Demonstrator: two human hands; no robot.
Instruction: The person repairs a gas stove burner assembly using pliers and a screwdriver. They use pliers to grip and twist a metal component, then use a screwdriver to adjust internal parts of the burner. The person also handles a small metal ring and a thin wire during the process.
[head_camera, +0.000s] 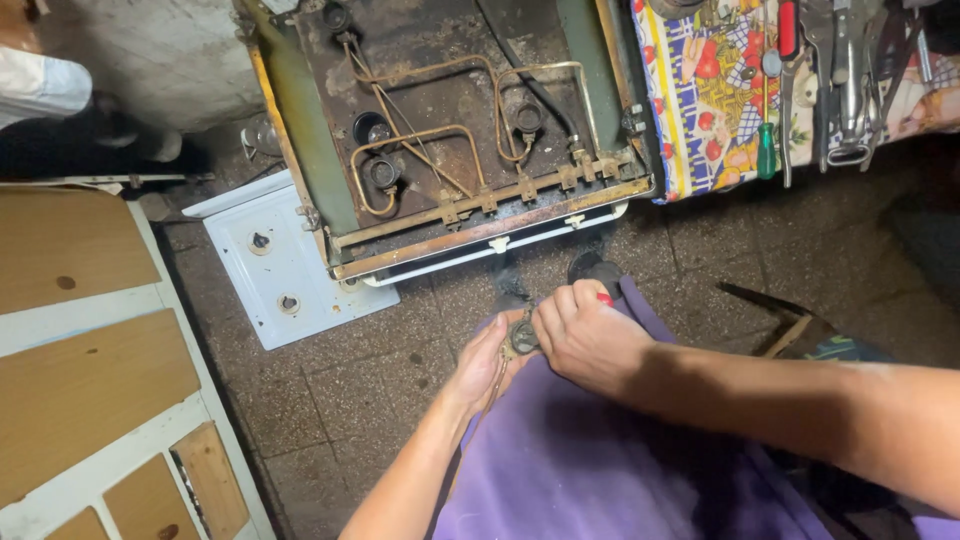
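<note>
Small round metal part (523, 337), dark and grimy, over a purple-clad lap (600, 460), pinched between both hands. Left hand (487, 360) cupped under it, fingers curled shut on the part. Right hand (588, 335) over the top, fingers together, pressing down. Beyond, rusty opened stove (450, 130) with copper pipes. Left, white stove top panel (275, 270). Far right, screwdriver (767, 150) on patterned cloth (700, 110).
</note>
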